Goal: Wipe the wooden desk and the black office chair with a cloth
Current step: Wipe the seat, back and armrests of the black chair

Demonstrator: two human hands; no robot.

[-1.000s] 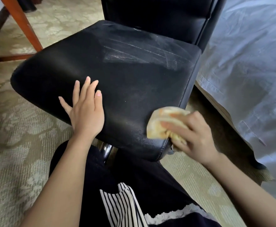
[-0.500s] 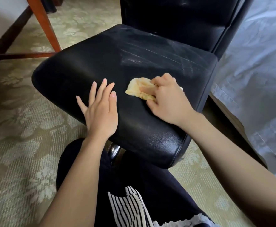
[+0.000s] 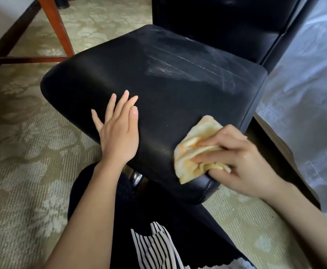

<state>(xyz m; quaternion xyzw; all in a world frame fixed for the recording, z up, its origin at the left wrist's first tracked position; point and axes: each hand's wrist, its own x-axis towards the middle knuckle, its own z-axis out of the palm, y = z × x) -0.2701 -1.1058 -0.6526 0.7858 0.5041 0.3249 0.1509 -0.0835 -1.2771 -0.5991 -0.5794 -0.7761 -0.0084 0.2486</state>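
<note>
The black office chair [image 3: 170,78] fills the middle of the view, its seat showing pale wipe streaks toward the back. My left hand [image 3: 119,133] lies flat with straight fingers on the seat's front left part. My right hand [image 3: 242,162] grips a crumpled yellow cloth [image 3: 193,152] and presses it on the seat's front right corner. Only a leg and crossbars of the wooden desk [image 3: 56,26] show at the top left.
A patterned beige carpet [image 3: 23,162] covers the floor. A bed with a pale sheet [image 3: 310,94] stands close on the right of the chair. My dark-clothed legs [image 3: 158,220] are just in front of the seat, beside the chair's chrome post [image 3: 136,176].
My right hand has drawn the cloth from the seat's middle back to the front right corner. My left hand has stayed flat on the seat.
</note>
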